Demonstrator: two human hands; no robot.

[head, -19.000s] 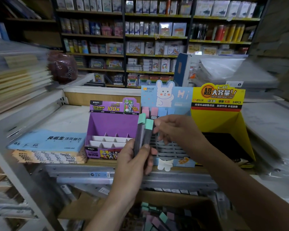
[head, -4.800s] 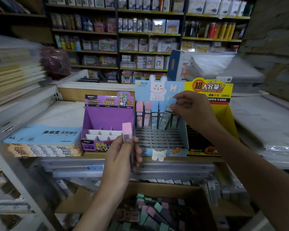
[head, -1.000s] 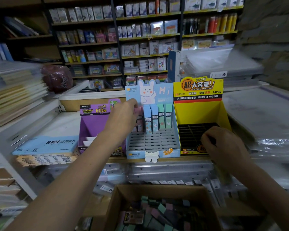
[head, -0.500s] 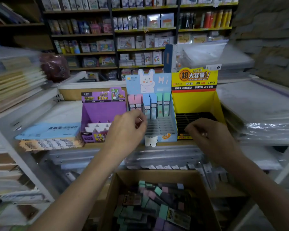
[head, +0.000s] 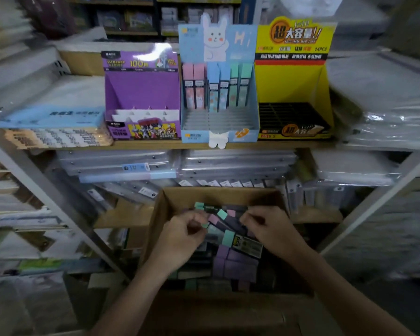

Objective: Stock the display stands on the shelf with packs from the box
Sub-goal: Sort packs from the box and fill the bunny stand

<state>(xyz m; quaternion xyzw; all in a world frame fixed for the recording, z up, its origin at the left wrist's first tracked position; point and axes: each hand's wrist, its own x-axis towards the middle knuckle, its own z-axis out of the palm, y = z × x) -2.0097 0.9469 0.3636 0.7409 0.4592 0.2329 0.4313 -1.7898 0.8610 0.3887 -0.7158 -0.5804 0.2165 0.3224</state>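
While left hand [head: 182, 236], right hand [head: 274, 230] curl among packs [head: 228, 236] in box [head: 218, 194], 6 o'clock, grips unclear, perhaps pinching; next: lift to blue stand [head: 197, 135], 12 o'clock.

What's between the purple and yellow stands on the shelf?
Head view: the blue rabbit stand sits between the purple stand and the yellow stand, its back row holding six packs: two pink, two blue, two green.

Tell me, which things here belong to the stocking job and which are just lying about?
Job: box, packs, blue stand, purple stand, yellow stand, left hand, right hand.
Lying about: blue paper pads, clear folders, background goods.
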